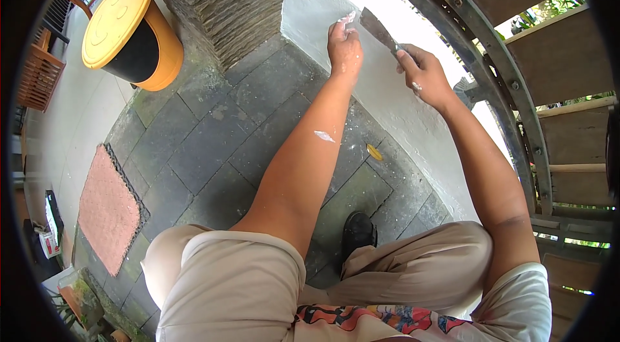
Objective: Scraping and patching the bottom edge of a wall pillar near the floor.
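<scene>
My right hand is closed round the handle of a putty knife. Its flat, greyish blade points up and left, close to the top of a low white wall. White paste marks this hand near the wrist. To the left, my left hand is raised beside the wall with curled fingers, and its fingertips are coated in white paste. What those fingers hold, if anything, cannot be made out. A white smear also lies on my left forearm. The blade's tip is near the left fingers, with a small gap between them.
A ribbed stone pillar adjoins the wall. A yellow and black lidded bin stands left of it on dark floor tiles. A pink mat lies at left, a yellow leaf near the wall. A metal-framed fence curves along the right.
</scene>
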Demonstrator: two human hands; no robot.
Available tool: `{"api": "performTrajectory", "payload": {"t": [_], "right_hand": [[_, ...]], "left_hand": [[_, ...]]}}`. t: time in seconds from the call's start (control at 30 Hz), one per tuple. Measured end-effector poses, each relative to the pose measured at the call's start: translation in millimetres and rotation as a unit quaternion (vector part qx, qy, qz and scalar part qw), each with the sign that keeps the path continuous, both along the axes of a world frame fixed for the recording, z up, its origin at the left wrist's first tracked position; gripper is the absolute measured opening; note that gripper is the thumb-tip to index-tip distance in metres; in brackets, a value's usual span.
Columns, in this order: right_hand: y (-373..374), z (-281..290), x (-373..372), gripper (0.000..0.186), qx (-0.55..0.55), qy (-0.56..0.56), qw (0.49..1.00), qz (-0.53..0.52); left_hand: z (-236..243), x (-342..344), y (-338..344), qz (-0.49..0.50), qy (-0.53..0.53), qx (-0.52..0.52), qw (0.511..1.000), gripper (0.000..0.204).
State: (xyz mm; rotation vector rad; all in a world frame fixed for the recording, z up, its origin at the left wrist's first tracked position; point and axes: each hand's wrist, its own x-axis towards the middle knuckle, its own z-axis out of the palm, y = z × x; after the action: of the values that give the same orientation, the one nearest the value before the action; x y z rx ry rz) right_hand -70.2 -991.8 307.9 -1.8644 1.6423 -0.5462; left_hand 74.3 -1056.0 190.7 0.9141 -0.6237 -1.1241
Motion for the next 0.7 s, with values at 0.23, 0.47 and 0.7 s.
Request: {"api": "performTrajectory", "payload": {"t": [0.23,0.47,0.7], "right_hand": [[-7.8,-4.9,4.9,0.039,0.024,0.001,0.999,-0.023],[-6.3,-4.0,7.6,0.039,0.033,-0.022,0.998,-0.040],[-9.2,-5.4,13.9,0.039,0.007,-0.007,0.999,-0.045]], "left_hand": [[-2.9,-0.7,0.6,-0.014,-0.055,0.005,0.998,0.031],[-1.4,-4.4,-0.9,-0.008,-0.014,0.006,1.000,0.032],[-6.4,-3.4,-10.6,0.016,-0.029,0.002,0.999,0.027]]}}
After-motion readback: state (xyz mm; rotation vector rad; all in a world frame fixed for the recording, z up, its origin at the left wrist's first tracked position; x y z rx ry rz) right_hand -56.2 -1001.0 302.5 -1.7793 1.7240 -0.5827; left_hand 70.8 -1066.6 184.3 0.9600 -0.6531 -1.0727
